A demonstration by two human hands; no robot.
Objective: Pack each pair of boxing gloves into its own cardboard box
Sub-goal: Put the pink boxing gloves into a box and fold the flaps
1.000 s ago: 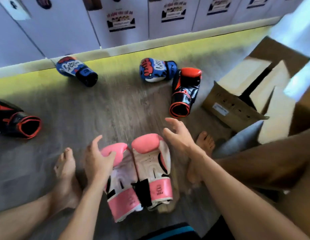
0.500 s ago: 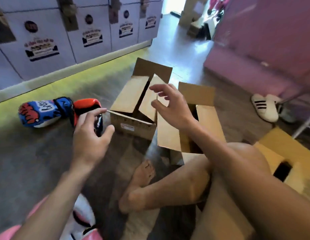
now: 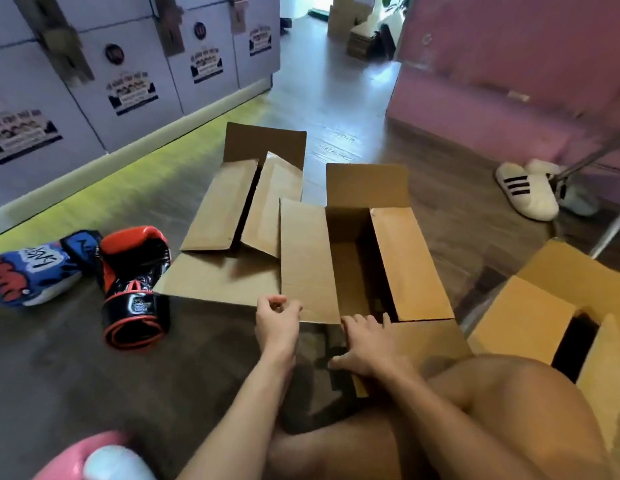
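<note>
An open cardboard box (image 3: 416,265) stands on the floor just ahead of my knee, its inside bare. My left hand (image 3: 277,318) curls its fingers on the near corner of that box's left flap (image 3: 307,261). My right hand (image 3: 367,344) holds the box's near edge, fingers over the top and thumb spread to the left. A second box (image 3: 218,206) with its flaps half folded in stands behind it to the left. A third box (image 3: 540,313) is at the right. A black and red glove (image 3: 135,282) and a blue glove (image 3: 28,271) lie at left. A pink glove (image 3: 94,457) shows at the bottom left corner.
White lockers (image 3: 128,81) with stickers line the left side above a yellow-lit strip of floor. White striped slippers (image 3: 525,192) and metal legs (image 3: 585,164) are at the right, in front of a pink wall (image 3: 509,74). My bare knee fills the bottom right.
Both hands left the pink gloves and moved right. They went from hovering over the boxes down onto the near box, the left onto its flap and the right onto its near edge.
</note>
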